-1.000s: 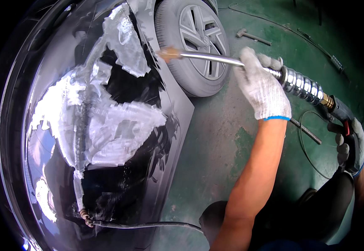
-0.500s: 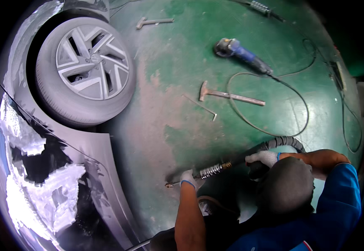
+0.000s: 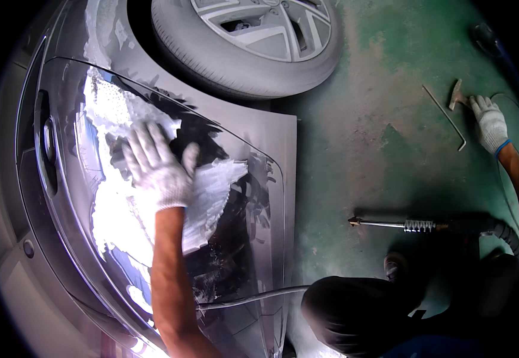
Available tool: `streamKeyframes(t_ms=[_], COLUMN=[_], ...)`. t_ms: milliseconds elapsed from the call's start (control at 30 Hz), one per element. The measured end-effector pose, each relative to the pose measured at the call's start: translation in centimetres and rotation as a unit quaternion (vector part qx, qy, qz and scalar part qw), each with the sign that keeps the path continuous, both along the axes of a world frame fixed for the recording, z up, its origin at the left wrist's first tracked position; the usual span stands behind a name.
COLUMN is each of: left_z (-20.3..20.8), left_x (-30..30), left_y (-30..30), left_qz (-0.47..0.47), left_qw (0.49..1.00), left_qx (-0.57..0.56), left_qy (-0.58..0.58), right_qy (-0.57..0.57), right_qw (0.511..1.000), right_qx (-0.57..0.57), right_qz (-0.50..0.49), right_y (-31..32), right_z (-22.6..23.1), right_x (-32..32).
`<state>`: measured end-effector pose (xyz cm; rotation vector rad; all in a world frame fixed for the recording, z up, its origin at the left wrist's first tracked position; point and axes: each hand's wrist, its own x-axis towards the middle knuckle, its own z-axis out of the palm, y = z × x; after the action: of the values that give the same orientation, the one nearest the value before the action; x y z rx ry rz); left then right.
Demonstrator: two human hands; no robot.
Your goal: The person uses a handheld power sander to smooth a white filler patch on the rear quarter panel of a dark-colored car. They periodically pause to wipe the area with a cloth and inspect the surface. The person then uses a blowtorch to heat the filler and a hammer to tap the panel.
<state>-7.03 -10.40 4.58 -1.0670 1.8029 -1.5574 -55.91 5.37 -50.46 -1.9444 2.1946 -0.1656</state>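
Note:
My left hand (image 3: 161, 173), in a white knit glove, lies on the car's body panel (image 3: 271, 209), fingers spread over a rough, bright silvery-white patch (image 3: 218, 185) with dark areas around it. Far right, my gloved right hand (image 3: 491, 124) is closed over the handle of a hammer (image 3: 456, 95); its fingers hide most of the handle. A dent puller (image 3: 420, 225) with a thin rod, a spring and a dark body rests on the floor by my feet, apart from both hands.
The car wheel (image 3: 253, 53) fills the wheel arch at the top. A thin bent rod (image 3: 444, 116) lies on the green floor (image 3: 355, 155) left of the hammer. A grey cable (image 3: 253, 298) crosses the panel's lower part. My knee (image 3: 343, 310) is beside the car.
Both hands have let go of the dent puller, which now lies on the floor. My left hand moved onto the panel, my right to the hammer. The view swung left toward the car.

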Motion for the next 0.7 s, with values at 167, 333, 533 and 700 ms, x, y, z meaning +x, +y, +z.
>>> streamKeyframes(t_ms=[167,333,533,700], left_z=[-0.8,-5.3,-6.7,-5.8], left_x=[-1.2,0.5,3.7,4.7], left_y=[-0.5,3.0,5.7,5.4], left_qz=[0.039,-0.019,-0.036,-0.039], left_qw=[0.993,1.0,0.997,0.991], left_qx=[-0.103,0.002,0.044,0.123], left_qy=[-0.05,0.022,0.042,0.04], right_qy=[-0.039,-0.229,-0.609,-0.744], right_qw=[0.997,0.963,0.785,0.667], right_qx=[0.037,-0.003,0.083,-0.04], right_qz=[-0.051,-0.144,-0.072,-0.01], right_y=[-4.3,-5.3,-7.7,-7.6], right_z=[3.4,0.3,11.3,22.9], right_x=[1.7,0.9,4.3,10.1])
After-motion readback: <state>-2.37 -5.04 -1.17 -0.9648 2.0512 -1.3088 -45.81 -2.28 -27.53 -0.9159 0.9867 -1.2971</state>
